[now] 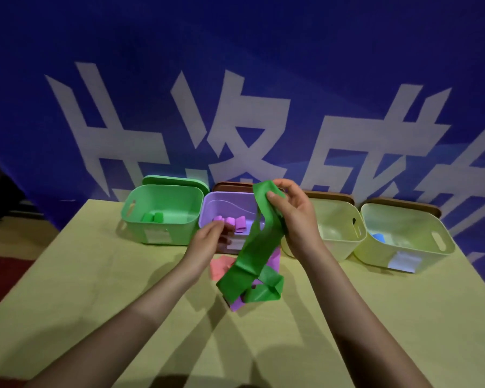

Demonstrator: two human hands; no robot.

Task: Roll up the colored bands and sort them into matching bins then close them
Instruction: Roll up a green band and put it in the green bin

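At the far left of my yellow-green counter (95, 275) stands the green bin (163, 214), smooth plastic with rounded corners and slotted handles, two small green rolls (152, 217) on its floor and its lid (177, 182) propped behind. Next comes the purple bin (221, 203) holding pink-purple rolls (230, 222). My left hand (207, 236) hovers before it, fingers loosely bent, gripping nothing. A flat pink band (220, 266) and a purple band (240, 303) lie half hidden under the green band (249, 264), a thin, rubbery strip drooping in folds to the counter. My right hand (291, 211) pinches its top end. Right of that sit two pale yellow-green bins (339, 233) (403, 231); something blue (378, 237) in the last is hard to make out.
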